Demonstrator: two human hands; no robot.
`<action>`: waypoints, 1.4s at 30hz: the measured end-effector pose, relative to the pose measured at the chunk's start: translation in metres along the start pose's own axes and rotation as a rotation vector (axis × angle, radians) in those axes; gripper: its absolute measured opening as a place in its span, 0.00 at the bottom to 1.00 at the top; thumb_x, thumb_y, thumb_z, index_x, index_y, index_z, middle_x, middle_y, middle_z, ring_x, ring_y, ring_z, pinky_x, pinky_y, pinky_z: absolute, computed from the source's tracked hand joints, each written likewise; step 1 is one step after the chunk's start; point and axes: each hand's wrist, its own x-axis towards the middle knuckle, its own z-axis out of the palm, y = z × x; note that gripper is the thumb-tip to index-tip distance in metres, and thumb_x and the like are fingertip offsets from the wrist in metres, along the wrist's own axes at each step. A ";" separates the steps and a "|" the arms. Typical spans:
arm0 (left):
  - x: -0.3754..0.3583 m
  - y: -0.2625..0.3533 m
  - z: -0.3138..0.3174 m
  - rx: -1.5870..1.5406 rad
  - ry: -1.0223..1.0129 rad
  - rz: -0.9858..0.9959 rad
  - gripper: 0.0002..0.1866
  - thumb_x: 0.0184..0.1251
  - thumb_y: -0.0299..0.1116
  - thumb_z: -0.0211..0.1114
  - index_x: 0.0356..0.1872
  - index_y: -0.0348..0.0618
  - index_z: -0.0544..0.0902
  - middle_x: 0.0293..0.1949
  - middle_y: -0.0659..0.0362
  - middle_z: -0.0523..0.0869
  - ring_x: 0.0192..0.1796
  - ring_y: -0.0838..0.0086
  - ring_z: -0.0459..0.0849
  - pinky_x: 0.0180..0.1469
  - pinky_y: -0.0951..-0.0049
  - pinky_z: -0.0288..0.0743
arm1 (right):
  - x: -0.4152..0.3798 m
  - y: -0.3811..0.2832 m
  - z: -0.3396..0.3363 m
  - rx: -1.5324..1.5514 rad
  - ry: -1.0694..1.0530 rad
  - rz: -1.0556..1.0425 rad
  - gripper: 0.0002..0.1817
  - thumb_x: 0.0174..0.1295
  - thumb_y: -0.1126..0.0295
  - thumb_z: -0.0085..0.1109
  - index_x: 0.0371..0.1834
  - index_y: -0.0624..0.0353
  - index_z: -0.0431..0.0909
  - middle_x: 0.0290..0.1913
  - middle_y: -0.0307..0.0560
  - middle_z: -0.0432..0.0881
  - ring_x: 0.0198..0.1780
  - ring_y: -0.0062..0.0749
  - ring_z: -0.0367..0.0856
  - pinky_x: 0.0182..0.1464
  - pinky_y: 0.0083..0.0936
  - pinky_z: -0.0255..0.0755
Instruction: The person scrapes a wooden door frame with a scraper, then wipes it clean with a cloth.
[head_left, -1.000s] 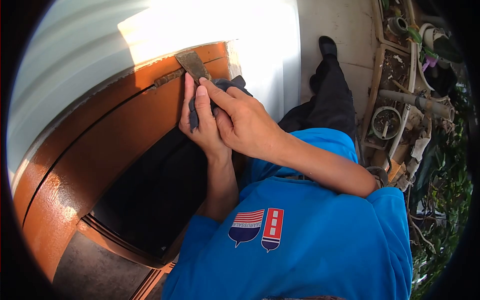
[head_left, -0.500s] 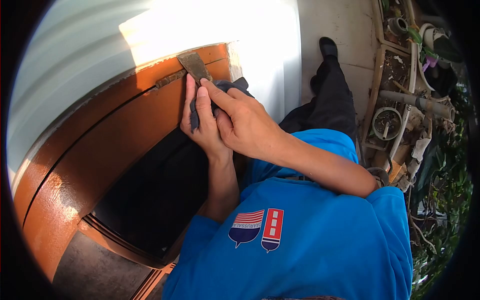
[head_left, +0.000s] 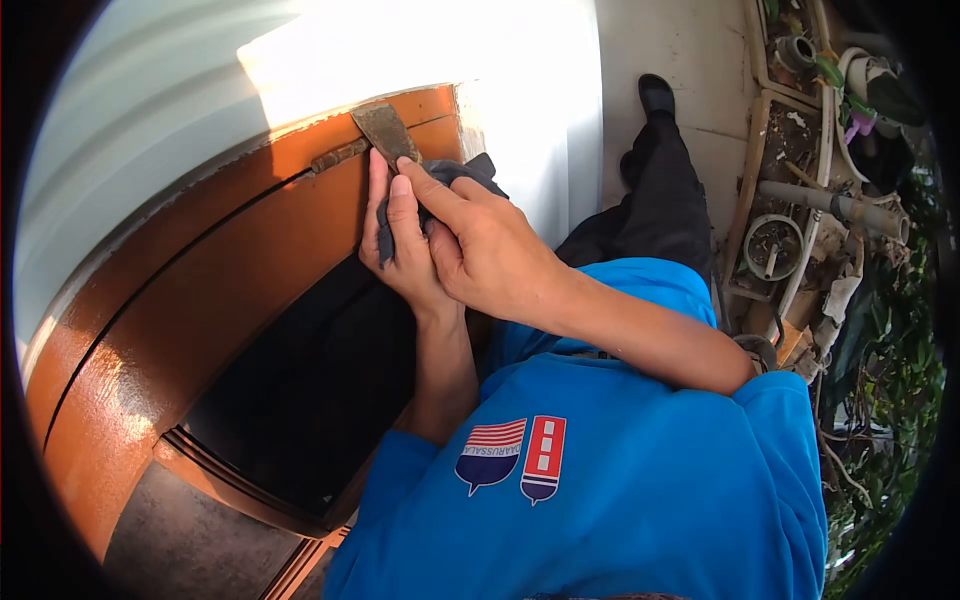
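A flat, worn scraper blade (head_left: 386,130) lies against the orange-brown wood near the top of the frame, beside a hinge (head_left: 340,156). My right hand (head_left: 500,245) is closed round the scraper's hidden handle, its index finger stretched along the base of the blade. Just left of it and touching it, my left hand (head_left: 412,250) holds a dark grey cloth (head_left: 452,183), with its fingertips close under the blade. Part of the cloth hangs below the left hand's fingers, and more of it bunches behind the right hand.
The curved-looking wood frame (head_left: 200,290) has a long dark gap and a black opening (head_left: 310,390) below. Beside it is a bright white wall (head_left: 520,90). Planter boxes (head_left: 755,200) with pots and a pipe (head_left: 835,203) stand at the right, near my black shoe (head_left: 656,95).
The scraper blade and both hands have shifted very slightly to the left. Their hold looks the same.
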 end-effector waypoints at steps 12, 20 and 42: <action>-0.004 0.002 0.002 -0.008 0.003 -0.011 0.21 0.76 0.30 0.57 0.63 0.25 0.77 0.56 0.46 0.85 0.53 0.69 0.85 0.57 0.72 0.78 | 0.000 -0.002 -0.006 -0.008 -0.036 -0.020 0.27 0.65 0.74 0.48 0.69 0.69 0.69 0.29 0.63 0.79 0.29 0.46 0.79 0.32 0.40 0.79; -0.004 0.007 0.003 0.007 -0.021 0.024 0.21 0.76 0.30 0.56 0.64 0.25 0.76 0.55 0.46 0.85 0.51 0.69 0.86 0.55 0.72 0.79 | 0.001 -0.003 -0.007 -0.021 -0.025 -0.030 0.27 0.64 0.74 0.49 0.68 0.70 0.70 0.29 0.61 0.79 0.29 0.45 0.80 0.31 0.39 0.79; -0.002 0.000 0.000 0.019 -0.001 0.088 0.21 0.76 0.30 0.54 0.64 0.25 0.76 0.55 0.44 0.86 0.51 0.68 0.86 0.56 0.71 0.80 | 0.003 -0.005 -0.005 -0.068 -0.055 -0.040 0.29 0.62 0.74 0.49 0.69 0.71 0.69 0.28 0.62 0.79 0.29 0.43 0.79 0.29 0.39 0.78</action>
